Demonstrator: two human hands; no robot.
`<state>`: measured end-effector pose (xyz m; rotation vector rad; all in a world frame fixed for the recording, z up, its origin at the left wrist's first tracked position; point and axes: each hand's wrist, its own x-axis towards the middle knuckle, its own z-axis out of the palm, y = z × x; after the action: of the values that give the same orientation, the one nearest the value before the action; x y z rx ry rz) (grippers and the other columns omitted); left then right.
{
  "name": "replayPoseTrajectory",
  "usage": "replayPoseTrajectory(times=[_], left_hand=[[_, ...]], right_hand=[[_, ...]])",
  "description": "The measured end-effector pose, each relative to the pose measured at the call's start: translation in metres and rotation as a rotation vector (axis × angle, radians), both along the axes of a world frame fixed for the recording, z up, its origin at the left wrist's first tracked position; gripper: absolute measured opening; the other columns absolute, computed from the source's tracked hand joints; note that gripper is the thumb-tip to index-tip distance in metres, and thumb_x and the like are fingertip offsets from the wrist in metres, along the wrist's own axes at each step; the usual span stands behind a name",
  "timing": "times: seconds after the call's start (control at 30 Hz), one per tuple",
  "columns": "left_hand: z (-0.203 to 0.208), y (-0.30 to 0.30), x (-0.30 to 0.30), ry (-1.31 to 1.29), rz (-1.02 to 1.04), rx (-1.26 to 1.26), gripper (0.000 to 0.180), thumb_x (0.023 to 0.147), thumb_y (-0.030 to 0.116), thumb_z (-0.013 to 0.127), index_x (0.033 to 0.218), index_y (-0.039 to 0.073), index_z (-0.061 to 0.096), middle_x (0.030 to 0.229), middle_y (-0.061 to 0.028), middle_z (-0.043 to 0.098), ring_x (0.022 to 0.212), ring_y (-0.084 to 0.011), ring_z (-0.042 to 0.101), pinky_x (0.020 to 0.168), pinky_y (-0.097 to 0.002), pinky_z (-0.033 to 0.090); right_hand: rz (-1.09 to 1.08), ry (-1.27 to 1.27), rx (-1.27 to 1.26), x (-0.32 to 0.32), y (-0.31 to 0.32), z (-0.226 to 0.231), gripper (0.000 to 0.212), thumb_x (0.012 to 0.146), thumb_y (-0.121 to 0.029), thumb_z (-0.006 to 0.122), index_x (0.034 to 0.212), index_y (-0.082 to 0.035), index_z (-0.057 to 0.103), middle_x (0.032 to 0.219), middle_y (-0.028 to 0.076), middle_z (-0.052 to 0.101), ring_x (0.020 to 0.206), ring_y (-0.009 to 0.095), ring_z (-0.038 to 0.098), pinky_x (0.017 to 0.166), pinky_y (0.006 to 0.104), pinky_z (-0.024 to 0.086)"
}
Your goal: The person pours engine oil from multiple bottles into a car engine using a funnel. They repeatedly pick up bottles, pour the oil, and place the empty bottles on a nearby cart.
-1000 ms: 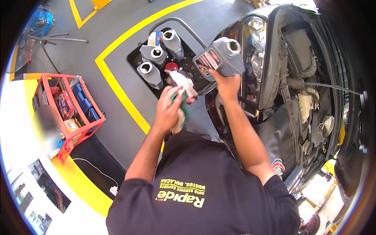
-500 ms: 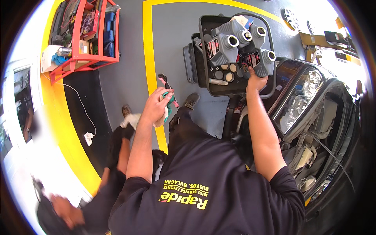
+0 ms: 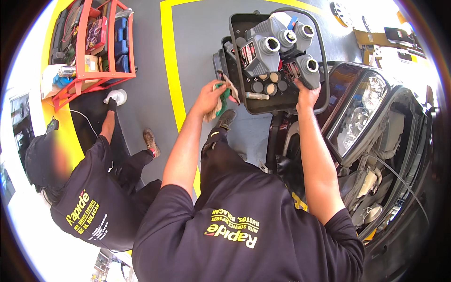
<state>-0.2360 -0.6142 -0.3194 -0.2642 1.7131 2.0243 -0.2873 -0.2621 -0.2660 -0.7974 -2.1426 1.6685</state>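
My left hand (image 3: 209,98) is closed on a crumpled rag (image 3: 221,108), cream and green with pink and dark bits. It hangs just left of a black plastic bin (image 3: 256,109). Over the bin's right side, my right hand (image 3: 307,96) grips a grey oil bottle (image 3: 306,69) from its near end, thumb on the labelled side; the rest of the fingers are mostly hidden. Several more uncapped grey bottles (image 3: 264,55) lie piled in the bin, necks up toward me. Round caps or small canisters (image 3: 271,89) and a pale tube (image 3: 258,96) rest on its bottom.
To the right stands a dark car, its headlight (image 3: 364,115) and open engine bay (image 3: 376,174) showing. A red tool cart (image 3: 105,75) stands at far left. Nearby, a co-worker (image 3: 94,188) crouches, one white-gloved hand (image 3: 115,97) by the cart. A yellow line (image 3: 173,80) crosses the grey floor.
My left hand has moved right with the rag, closer to the bin. My right hand stays on the bottle. The co-worker has shifted forward, a gloved hand now by the cart.
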Motion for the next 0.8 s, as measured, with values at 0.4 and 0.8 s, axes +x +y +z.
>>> replayPoseTrajectory(times=[0.4,0.8], left_hand=[[-0.177,0.048,0.015,-0.429,-0.012,-0.280,0.034,0.101,0.030,0.063,0.124,0.006,0.069,0.103,-0.0118,0.074,0.089,-0.0231,0.070,0.080,-0.0384,0.055],[-0.200,-0.058,0.111,0.149,-0.947,-1.020,0.057,0.090,0.016,0.064,0.146,0.008,0.055,0.151,-0.0253,0.051,0.136,-0.0443,0.051,0.114,-0.0516,0.044]], right_hand=[[0.105,-0.168,-0.093,0.049,0.002,0.078,0.109,0.072,0.009,0.083,0.161,-0.005,0.022,0.164,0.022,0.028,0.152,0.035,0.033,0.124,0.0475,0.035],[0.197,-0.151,0.048,0.223,0.034,0.194,0.086,0.078,0.000,0.080,0.153,-0.010,0.040,0.152,0.011,0.048,0.127,0.025,0.059,0.102,0.0412,0.052]])
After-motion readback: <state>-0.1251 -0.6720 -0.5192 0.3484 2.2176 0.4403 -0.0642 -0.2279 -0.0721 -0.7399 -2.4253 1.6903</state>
